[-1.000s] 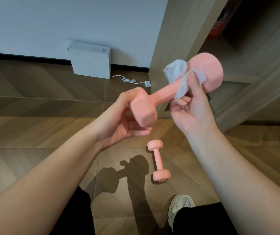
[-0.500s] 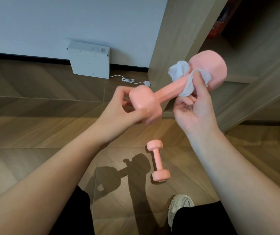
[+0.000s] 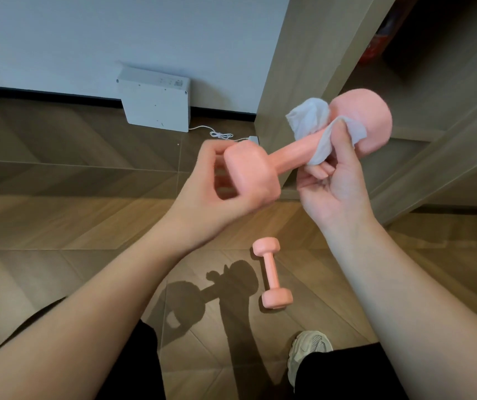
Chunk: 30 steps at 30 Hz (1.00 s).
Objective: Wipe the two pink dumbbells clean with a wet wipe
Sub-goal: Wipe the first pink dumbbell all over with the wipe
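One pink dumbbell [image 3: 286,153] is held up in the air, slanting from lower left to upper right. My left hand [image 3: 220,192] grips its near head, fingers curled round it. A white wet wipe [image 3: 312,122] is wrapped over the handle just below the far head. My right hand [image 3: 332,180] pinches the wipe against the handle with thumb on top and fingers beneath. The second pink dumbbell [image 3: 272,274] lies on the wooden floor below, between my arms.
A white box [image 3: 156,102] leans against the wall, with a white cable [image 3: 223,135] running from it. A wooden cabinet frame [image 3: 298,53] stands at the right. My shoe [image 3: 308,353] and dark trouser legs are at the bottom.
My left hand has turned over the near head and closed its fingers round it, rotating the dumbbell. The right hand with the wipe has stayed near the far head, shifting slightly.
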Motion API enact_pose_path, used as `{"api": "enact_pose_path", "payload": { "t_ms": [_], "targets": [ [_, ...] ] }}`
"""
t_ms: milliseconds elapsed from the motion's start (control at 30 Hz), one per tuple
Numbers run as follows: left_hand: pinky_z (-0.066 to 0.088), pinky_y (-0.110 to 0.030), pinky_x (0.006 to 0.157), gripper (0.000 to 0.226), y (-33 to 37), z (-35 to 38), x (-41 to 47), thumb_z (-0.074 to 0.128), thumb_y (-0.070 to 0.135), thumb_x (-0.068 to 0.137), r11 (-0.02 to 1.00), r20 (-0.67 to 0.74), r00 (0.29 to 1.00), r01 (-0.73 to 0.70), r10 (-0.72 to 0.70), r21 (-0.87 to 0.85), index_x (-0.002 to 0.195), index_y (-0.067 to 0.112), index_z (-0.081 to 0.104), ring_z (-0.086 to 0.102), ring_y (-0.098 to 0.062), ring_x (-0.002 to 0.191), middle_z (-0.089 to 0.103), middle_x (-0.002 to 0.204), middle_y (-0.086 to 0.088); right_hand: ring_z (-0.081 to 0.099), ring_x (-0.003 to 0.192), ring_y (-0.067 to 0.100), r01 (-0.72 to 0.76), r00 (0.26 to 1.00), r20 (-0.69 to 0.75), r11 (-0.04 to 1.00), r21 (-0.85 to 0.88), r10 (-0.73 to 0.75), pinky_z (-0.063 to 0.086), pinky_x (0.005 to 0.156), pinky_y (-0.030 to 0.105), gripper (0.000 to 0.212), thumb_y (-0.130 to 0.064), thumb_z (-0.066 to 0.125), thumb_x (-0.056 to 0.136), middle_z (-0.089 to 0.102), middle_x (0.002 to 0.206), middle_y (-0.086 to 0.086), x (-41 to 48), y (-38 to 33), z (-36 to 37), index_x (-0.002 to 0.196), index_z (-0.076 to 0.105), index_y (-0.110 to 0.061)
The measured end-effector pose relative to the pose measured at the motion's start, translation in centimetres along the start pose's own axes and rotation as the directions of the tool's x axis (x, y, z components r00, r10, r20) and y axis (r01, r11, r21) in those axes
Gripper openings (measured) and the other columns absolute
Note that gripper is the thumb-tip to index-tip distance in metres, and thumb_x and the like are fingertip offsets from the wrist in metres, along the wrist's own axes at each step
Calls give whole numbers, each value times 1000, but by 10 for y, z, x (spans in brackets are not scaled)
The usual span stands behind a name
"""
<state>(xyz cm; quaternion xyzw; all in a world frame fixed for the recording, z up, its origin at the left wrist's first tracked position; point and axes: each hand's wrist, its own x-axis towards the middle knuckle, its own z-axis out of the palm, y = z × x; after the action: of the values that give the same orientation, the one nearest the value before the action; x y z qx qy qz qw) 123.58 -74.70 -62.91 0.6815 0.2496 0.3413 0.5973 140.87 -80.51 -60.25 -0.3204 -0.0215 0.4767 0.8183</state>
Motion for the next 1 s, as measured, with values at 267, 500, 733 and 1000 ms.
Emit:
{"api": "enact_pose_path", "payload": {
  "t_ms": [267,500,733,1000],
  "targets": [
    [51,-24,88,71,-2,-7,1,87,28,66,888,24,955,-285,297,360,123,29,45,56,-10,113,55,123,7,34,34,6,0,1000,-26,999,40,1,36,36,13,11,-19,71,87,57,65,4,-1,6,-4,86,65,-9],
    [57,-28,52,86,9,5,5,49,81,72,764,237,816,578,-528,-288,114,6,59,70,-25,61,70,80,-20,31,31,4,-109,994,-6,991,-74,109,33,37,10,21,-25,71,79,41,46,-6,-3,19,-7,62,66,-15],
    [61,-37,70,63,11,6,4,68,55,72,802,183,847,531,-499,-274,119,13,56,72,-29,85,68,108,-20,39,58,9,-159,987,-37,974,-160,155,35,75,20,25,-24,72,79,50,73,3,1,27,-10,96,59,-12],
    [45,-15,91,82,5,-13,-3,90,24,64,814,102,954,-293,281,501,133,14,46,51,-10,114,50,126,0,40,42,3,-168,979,46,913,-371,199,37,38,14,7,-12,67,86,58,62,-1,-9,27,-7,92,64,-9]
  ]
}}
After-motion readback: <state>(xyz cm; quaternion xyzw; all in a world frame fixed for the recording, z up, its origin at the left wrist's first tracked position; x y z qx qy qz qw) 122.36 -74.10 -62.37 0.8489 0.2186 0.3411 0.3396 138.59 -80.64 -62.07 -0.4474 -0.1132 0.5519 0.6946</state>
